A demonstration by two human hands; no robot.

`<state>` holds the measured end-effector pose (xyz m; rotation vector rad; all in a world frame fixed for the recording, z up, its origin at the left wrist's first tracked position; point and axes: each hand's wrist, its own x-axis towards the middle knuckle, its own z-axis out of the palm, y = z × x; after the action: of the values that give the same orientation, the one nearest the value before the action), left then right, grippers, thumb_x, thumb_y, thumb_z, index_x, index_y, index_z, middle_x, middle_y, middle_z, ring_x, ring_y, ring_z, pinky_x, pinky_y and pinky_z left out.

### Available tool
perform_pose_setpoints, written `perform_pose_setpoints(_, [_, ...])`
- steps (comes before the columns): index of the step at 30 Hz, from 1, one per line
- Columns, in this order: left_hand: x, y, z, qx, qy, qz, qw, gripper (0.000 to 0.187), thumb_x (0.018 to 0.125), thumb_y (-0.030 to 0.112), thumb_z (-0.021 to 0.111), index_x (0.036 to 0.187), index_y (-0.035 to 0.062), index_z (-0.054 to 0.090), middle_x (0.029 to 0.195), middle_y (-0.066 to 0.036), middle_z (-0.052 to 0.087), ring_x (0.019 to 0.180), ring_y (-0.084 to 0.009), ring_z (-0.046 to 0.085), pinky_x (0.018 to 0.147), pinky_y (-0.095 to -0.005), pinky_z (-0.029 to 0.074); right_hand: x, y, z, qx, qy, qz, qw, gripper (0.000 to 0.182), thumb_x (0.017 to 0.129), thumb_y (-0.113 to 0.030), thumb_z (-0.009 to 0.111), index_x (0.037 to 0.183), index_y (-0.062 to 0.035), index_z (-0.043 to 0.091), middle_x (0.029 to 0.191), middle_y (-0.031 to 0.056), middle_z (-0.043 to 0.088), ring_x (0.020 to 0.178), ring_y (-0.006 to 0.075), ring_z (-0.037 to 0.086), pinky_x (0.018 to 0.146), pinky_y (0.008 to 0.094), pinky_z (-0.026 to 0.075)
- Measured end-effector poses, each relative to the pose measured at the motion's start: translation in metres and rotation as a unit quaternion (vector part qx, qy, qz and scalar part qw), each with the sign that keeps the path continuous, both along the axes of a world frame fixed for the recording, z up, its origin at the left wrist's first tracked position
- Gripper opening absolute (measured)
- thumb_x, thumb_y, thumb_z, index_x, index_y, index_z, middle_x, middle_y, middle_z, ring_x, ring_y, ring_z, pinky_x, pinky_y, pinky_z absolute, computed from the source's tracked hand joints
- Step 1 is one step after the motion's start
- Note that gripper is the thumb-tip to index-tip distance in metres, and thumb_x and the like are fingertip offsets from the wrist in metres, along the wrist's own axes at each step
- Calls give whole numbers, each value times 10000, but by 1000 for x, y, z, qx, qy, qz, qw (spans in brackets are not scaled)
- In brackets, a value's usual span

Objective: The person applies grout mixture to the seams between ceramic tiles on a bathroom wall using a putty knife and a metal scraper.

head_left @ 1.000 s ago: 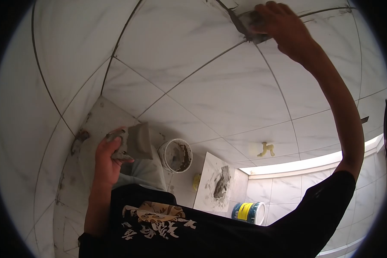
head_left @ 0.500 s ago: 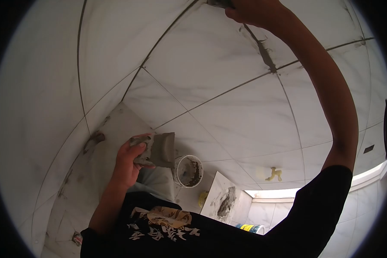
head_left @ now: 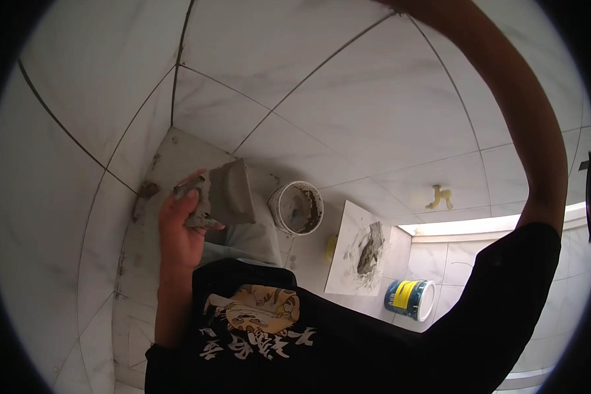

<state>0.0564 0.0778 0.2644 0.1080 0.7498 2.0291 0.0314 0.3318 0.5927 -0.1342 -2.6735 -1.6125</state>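
Note:
My left hand is closed around one end of a flat board smeared with grey paste. Its thumb lies over the smeared face, and a thick, smooth layer of paste covers the far part. Just right of the board stands a white bucket with grey paste inside and on its walls. My right arm reaches up past the top edge of the view, so that hand is out of sight. Near its wrist, dark grout marks a joint of the marbled white wall tiles.
A white panel carrying a heap of grey paste lies right of the bucket. Beyond it are a blue-and-yellow tub and a yellowish tap on the wall. A tiled side wall rises at left.
The view has tilted down and shifted, bringing the panel and tub more into sight. My right hand, earlier at the top with a dark tool, has left the frame. My left hand still holds the board.

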Motion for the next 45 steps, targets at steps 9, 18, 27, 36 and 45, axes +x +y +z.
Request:
perform_pose_setpoints(9, [13, 0, -5, 9, -25, -50, 998, 451, 936, 191, 580, 1328, -27, 530, 1145, -133, 670, 935, -216, 712, 619, -352, 636, 131, 29, -4, -12, 110, -103, 989, 493, 705, -134, 797, 1178, -122, 657, 1171, 151, 511, 1045, 313, 574, 868, 435, 565])
perform_pose_setpoints(18, [-1, -1, -31, 12, -41, -48, 998, 453, 927, 187, 584, 1336, 2, 528, 1166, -114, 657, 953, -218, 698, 631, -373, 640, 197, 23, 24, -92, 187, 25, 978, 576, 716, -222, 806, 1258, -142, 631, 1149, 160, 518, 1046, 330, 536, 876, 443, 496])
perform_pose_setpoints(27, [-2, -7, -35, 14, -25, -40, 999, 436, 933, 173, 580, 1334, 8, 535, 1168, -115, 667, 943, -223, 711, 633, -387, 649, 178, 63, -16, -139, 193, 124, 963, 567, 773, -67, 750, 1310, -188, 615, 1348, 158, 494, 1230, 349, 499, 1037, 470, 435])
perform_pose_setpoints(36, [12, 9, -39, -3, -21, -68, 997, 460, 931, 192, 582, 1339, -12, 522, 1168, -131, 666, 945, -226, 716, 641, -372, 654, 139, 80, 34, 64, -63, 102, 991, 462, 792, -3, 655, 1217, -183, 672, 1370, 127, 499, 1307, 283, 461, 1184, 445, 335])
perform_pose_setpoints(45, [1, -6, -55, 9, -51, -49, 997, 476, 931, 198, 584, 1348, -19, 505, 1176, -136, 659, 937, -220, 717, 635, -358, 655, 195, 55, 23, 43, 113, 40, 992, 630, 655, 41, 758, 1238, -163, 633, 1233, 167, 502, 1178, 336, 503, 1081, 494, 398])
